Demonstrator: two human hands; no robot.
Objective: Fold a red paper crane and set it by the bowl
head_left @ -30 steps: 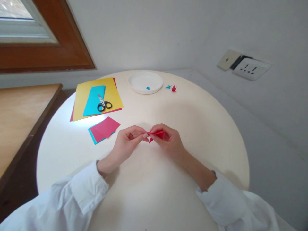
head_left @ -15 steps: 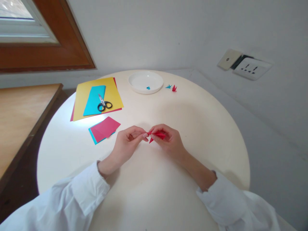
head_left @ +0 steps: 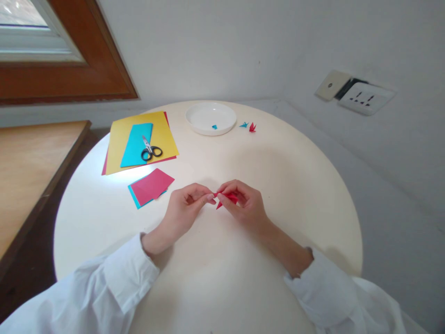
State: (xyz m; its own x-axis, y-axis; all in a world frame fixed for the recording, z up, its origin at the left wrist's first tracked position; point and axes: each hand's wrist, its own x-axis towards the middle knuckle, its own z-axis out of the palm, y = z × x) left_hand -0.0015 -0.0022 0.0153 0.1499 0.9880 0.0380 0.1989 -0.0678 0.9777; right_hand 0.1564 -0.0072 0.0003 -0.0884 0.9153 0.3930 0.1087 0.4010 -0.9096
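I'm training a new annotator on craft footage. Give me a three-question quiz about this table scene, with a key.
1. True or false: the black-handled scissors lie on the teal paper sheet.
2. What lies inside the white round plate? A) a small teal paper scrap B) a coin C) scissors
3. Which hands pinch the small red folded paper piece?

Key:
1. True; the blades overlap the teal sheet, which rests on the yellow paper sheet.
2. A, the small teal paper scrap.
3. Both: the left hand and the right hand meet at it above the round cream table.
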